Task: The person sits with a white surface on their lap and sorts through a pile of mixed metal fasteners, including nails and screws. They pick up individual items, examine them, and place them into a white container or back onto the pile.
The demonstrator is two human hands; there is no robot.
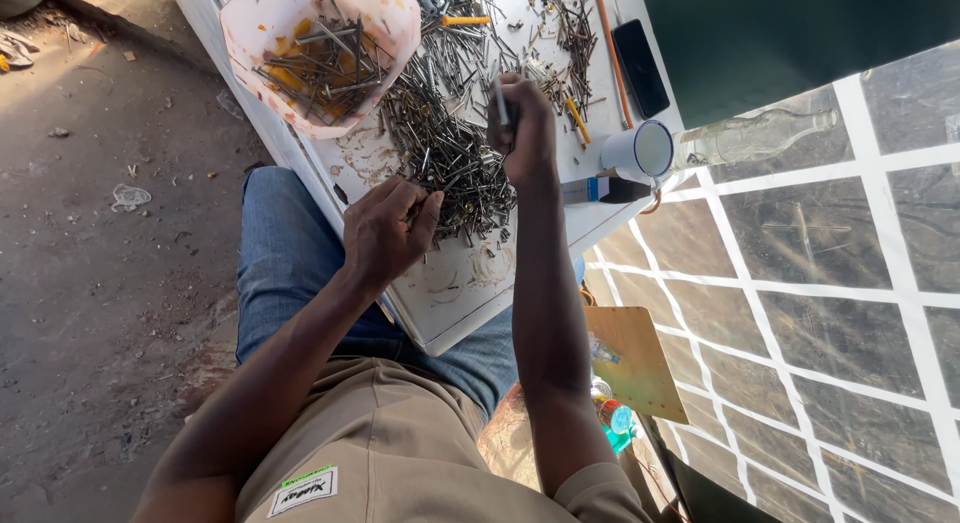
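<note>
Here, a seated person is sorting a heap of thin grey metal nails [445, 158] spread over a scuffed white board [455, 293] resting across their knees. The left hand [385, 228] is pinching narrowly at the heap's near edge, fingertips touching nails. The right hand [520, 128] is raised just above the heap, gripping 1 upright nail. A torn pink plastic tub [390, 23] holding more nails is sitting beyond the heap, and a white enamel mug [640, 151] is standing near the right hand.

Harsh sun, hard shadows, sharp pic, slight edge distortion
</note>
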